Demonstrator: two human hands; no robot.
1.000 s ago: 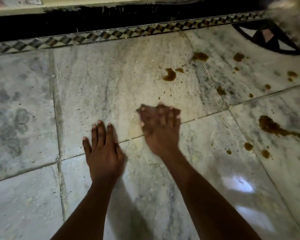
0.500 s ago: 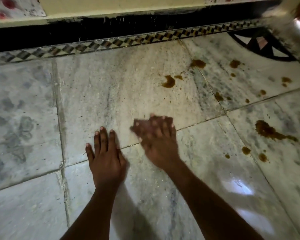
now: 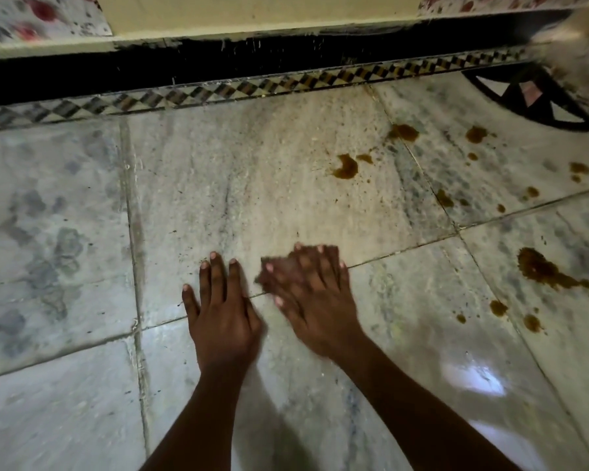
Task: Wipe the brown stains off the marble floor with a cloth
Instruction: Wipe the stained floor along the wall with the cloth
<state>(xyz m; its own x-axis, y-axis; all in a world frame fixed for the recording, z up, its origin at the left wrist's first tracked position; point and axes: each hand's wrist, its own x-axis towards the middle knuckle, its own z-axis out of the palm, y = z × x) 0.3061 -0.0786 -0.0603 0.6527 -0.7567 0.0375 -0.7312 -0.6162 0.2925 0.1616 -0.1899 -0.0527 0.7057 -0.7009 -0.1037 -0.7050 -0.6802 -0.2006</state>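
My left hand [image 3: 222, 317] lies flat on the marble floor [image 3: 252, 185], fingers apart and holding nothing. Just to its right, my right hand [image 3: 312, 294] is blurred and presses down on a small dark cloth [image 3: 267, 270], of which only an edge shows past the fingertips. The hand sits across a tile joint. Brown stains lie to the right and beyond: a curved blot [image 3: 346, 167], a spot on the joint [image 3: 403, 131], a long smear [image 3: 543, 271] and several small drops [image 3: 497, 307].
A black skirting band and a chequered border strip [image 3: 252, 88] run along the far edge by the wall. A black inlay pattern [image 3: 531, 103] and a blurred pale object [image 3: 578, 52] sit at the top right. Light glares on the tile [image 3: 473, 379] near my right forearm.
My right hand has slid left and towards me, closing on the left hand. The left hand has stayed planted, and the view has tilted so that more of the wall shows.
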